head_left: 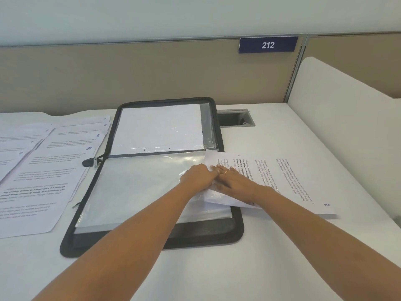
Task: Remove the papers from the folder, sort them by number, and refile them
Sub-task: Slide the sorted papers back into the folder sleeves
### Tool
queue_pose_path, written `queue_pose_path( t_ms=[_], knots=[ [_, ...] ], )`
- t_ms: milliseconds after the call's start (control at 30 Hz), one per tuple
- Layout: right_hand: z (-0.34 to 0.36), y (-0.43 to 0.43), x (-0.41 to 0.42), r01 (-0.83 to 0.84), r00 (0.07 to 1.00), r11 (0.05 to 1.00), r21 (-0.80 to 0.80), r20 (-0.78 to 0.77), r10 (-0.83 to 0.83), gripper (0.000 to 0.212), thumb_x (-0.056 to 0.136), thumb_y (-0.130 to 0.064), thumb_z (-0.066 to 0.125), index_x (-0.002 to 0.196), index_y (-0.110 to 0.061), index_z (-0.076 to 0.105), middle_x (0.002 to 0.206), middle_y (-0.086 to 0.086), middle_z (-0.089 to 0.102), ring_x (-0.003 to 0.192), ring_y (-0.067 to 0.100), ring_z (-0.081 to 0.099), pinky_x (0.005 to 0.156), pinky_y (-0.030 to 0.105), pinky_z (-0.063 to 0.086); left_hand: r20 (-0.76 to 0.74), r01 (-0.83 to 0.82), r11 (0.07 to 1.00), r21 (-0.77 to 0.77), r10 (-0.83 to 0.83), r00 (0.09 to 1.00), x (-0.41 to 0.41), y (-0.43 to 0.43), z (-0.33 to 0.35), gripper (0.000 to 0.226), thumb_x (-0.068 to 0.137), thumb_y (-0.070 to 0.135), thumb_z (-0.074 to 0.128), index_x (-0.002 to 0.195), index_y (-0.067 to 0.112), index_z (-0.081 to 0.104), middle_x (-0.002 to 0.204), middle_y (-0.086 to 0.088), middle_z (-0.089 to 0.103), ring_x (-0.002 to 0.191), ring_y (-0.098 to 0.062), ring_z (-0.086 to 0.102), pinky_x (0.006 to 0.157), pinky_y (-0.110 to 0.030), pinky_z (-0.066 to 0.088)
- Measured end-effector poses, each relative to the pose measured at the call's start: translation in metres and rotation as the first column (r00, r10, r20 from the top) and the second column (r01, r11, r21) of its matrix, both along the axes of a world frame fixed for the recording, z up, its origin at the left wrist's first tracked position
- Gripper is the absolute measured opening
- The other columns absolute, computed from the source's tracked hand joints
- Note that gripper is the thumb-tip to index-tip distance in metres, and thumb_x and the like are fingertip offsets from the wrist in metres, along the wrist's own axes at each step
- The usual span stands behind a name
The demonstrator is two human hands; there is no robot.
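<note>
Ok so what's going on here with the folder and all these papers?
A person is working at an open zip folder on a white desk. The left hand grips the right edge of a plastic sleeve in the folder. The right hand lies flat on a sheet marked 2, which reaches from the sleeve's opening out over the desk. Whether it is going in or coming out cannot be told. More numbered sheets are spread left of the folder.

Glossy clear plastic sleeve (138, 187) in black cloth folder (152, 242); matt paper sheets (41, 170).
</note>
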State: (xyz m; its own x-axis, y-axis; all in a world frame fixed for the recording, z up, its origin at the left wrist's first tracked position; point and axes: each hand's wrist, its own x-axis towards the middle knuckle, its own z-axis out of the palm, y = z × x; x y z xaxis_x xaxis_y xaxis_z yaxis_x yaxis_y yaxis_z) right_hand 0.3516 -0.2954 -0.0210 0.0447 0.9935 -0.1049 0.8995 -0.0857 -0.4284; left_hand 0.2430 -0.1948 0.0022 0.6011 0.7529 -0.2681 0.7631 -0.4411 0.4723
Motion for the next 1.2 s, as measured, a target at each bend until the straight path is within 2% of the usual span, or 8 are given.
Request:
queue_pose_path(
  t_ms=[100, 400, 600, 767, 867, 967, 1100, 1200],
  knots=[
    [0.005, -0.004, 0.001, 0.052, 0.998, 0.994, 0.093, 0.020, -0.054, 0.044, 0.099, -0.038, 0.039, 0.138, -0.019, 0.047, 0.153, -0.002, 0.029, 0.140, 0.012, 0.025, 0.111, 0.022, 0.014, 0.002, -0.010, 1.000, -0.017, 0.010, 1.000, -0.001, -0.002, 0.000, 0.041, 0.089, 0.047, 0.042, 0.065, 0.016, 0.053, 0.068, -0.002, 0.061, 0.069, -0.023, 0.060, 0.077, -0.031, 0.049],
    [0.000, -0.001, -0.005, 0.158, 0.965, 0.972, 0.172, 0.182, -0.189, 0.044, 0.092, -0.037, 0.047, 0.131, -0.017, 0.053, 0.139, -0.002, 0.049, 0.123, 0.021, 0.044, 0.102, 0.037, 0.036, -0.092, 0.035, 0.999, 0.029, -0.033, 0.995, -0.003, -0.008, 0.006, 0.032, 0.080, 0.046, 0.052, 0.073, 0.015, 0.055, 0.068, 0.001, 0.059, 0.068, -0.017, 0.056, 0.062, -0.024, 0.040],
    [0.006, -0.003, -0.005, 0.180, 0.977, 0.967, 0.181, 0.077, -0.196, 0.041, 0.096, -0.007, 0.039, 0.135, -0.008, 0.049, 0.143, 0.005, 0.045, 0.131, 0.021, 0.038, 0.111, 0.029, 0.026, -0.123, 0.070, 0.989, 0.131, -0.054, 0.991, -0.005, -0.009, 0.005, 0.029, 0.090, 0.034, 0.049, 0.101, 0.010, 0.060, 0.101, -0.007, 0.064, 0.097, -0.025, 0.061, 0.071, -0.027, 0.040],
    [-0.001, -0.006, -0.006, 0.170, 0.974, 0.967, 0.191, 0.114, -0.194, 0.045, 0.098, -0.034, 0.043, 0.139, -0.015, 0.045, 0.149, 0.001, 0.038, 0.137, 0.017, 0.031, 0.112, 0.029, 0.022, -0.151, 0.098, 0.981, 0.166, -0.072, 0.986, -0.003, -0.010, 0.004, 0.027, 0.094, 0.027, 0.044, 0.107, 0.009, 0.059, 0.109, -0.008, 0.061, 0.101, -0.026, 0.058, 0.074, -0.029, 0.039],
    [0.000, -0.007, -0.008, 0.152, 0.973, 0.984, 0.090, 0.163, -0.165, 0.084, 0.080, -0.074, 0.017, 0.145, -0.024, 0.033, 0.156, -0.003, 0.023, 0.144, 0.014, 0.016, 0.115, 0.037, 0.013, -0.135, 0.094, 0.982, 0.163, -0.073, 0.988, -0.005, -0.010, 0.004, 0.026, 0.093, 0.026, 0.044, 0.103, 0.007, 0.060, 0.104, -0.008, 0.062, 0.098, -0.026, 0.059, 0.072, -0.028, 0.039],
    [-0.001, -0.008, -0.005, 0.098, 0.971, 0.995, 0.007, 0.220, -0.097, 0.115, 0.057, -0.088, -0.011, 0.149, -0.026, 0.017, 0.159, -0.005, 0.006, 0.146, 0.013, 0.004, 0.117, 0.042, 0.004, -0.038, 0.051, 0.994, 0.101, -0.047, 0.998, -0.007, -0.008, 0.003, 0.026, 0.093, 0.028, 0.046, 0.090, 0.007, 0.061, 0.091, -0.009, 0.060, 0.091, -0.027, 0.059, 0.074, -0.031, 0.043],
    [-0.001, -0.008, -0.002, 0.064, 0.966, 0.997, -0.044, 0.254, -0.051, 0.086, 0.077, -0.069, 0.014, 0.151, -0.025, 0.007, 0.159, -0.004, -0.004, 0.146, 0.012, -0.006, 0.117, 0.042, -0.004, 0.189, -0.008, 0.999, -0.032, 0.014, 0.982, -0.010, -0.006, 0.005, 0.038, 0.091, 0.022, 0.049, 0.055, 0.010, 0.046, 0.054, -0.002, 0.049, 0.056, -0.017, 0.046, 0.066, -0.029, 0.040],
    [0.001, -0.006, -0.004, 0.025, 0.961, 0.997, -0.070, 0.278, -0.005, 0.074, 0.089, -0.053, 0.028, 0.152, -0.020, 0.005, 0.159, -0.003, -0.006, 0.146, 0.013, -0.007, 0.117, 0.042, -0.005, 0.288, 0.023, 0.998, -0.056, -0.006, 0.958, -0.012, -0.008, 0.012, 0.041, 0.089, 0.016, 0.051, 0.049, 0.008, 0.044, 0.048, -0.003, 0.049, 0.052, -0.016, 0.045, 0.061, -0.026, 0.040]
  ],
)
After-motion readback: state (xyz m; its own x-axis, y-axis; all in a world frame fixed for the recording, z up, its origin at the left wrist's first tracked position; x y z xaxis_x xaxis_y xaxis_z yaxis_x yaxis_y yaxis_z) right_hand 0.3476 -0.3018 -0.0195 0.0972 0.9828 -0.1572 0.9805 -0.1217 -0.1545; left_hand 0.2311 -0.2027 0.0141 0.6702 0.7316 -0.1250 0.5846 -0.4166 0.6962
